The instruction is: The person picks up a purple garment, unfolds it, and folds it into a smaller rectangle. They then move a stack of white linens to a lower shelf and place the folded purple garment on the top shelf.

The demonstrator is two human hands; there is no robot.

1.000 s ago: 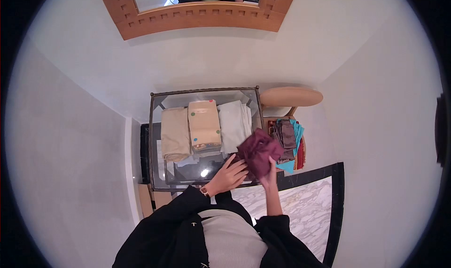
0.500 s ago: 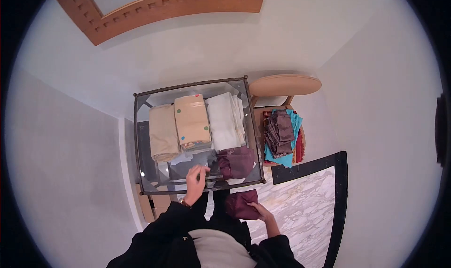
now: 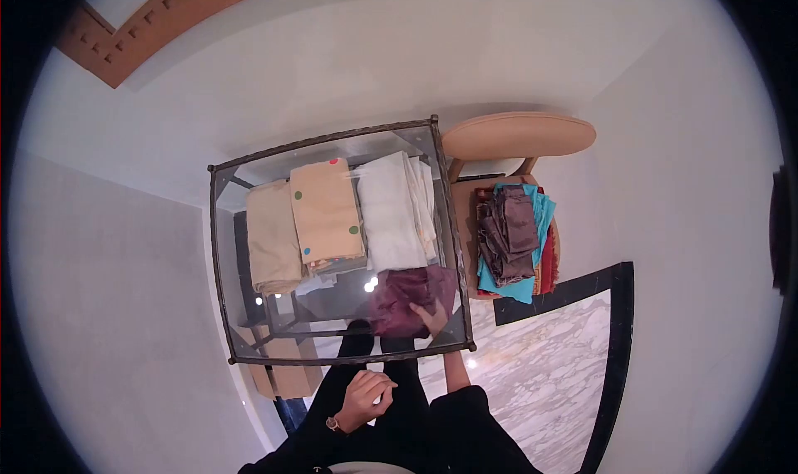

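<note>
My right hand point(image 3: 429, 318) rests on a folded maroon cloth point(image 3: 403, 295), its fingers spread over the near right part. Both appear through the glass, with the front rail crossing over my forearm, so they seem to be below the tabletop. Drawn back in front of the table, my left hand point(image 3: 367, 397) is closed with fingers curled; no object clearly shows in it. On the glass table point(image 3: 332, 360) lie a folded beige cloth point(image 3: 273, 233), a folded peach cloth with coloured dots point(image 3: 324, 212) and a folded white cloth stack point(image 3: 391, 212).
To the right stands a tan chair point(image 3: 519, 137) holding a pile of brown cloth point(image 3: 509, 229), turquoise cloth point(image 3: 515, 291) and red cloth point(image 3: 549, 262). A cardboard box point(image 3: 291, 370) sits under the table's left side. A wooden frame point(image 3: 158, 25) hangs on the wall.
My right hand has moved forward from in front of the table to under its front edge with the maroon cloth. My left hand has pulled back from the glass toward my body.
</note>
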